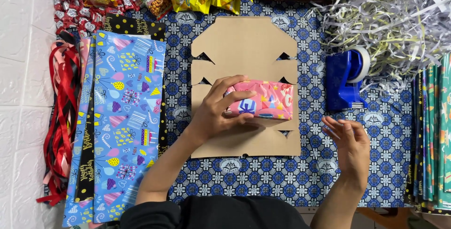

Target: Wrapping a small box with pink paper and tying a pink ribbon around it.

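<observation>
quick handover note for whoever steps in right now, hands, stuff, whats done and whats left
Left hand grips the left end of the pink wrapped box, holding it on the flat cardboard cutout.
Right hand is open and empty, hovering near the blue tape dispenser.
Done: box appears covered in paper.
Left: probably taping; no tape visible on it. Ribbons and blue wrapping sheets lie unused at left.

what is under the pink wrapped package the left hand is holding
The pink wrapped package rests on a flat brown cardboard cutout, which lies on a blue patterned cloth. The left hand grips its end. The cardboard directly beneath and the package's contents are hidden.
</observation>
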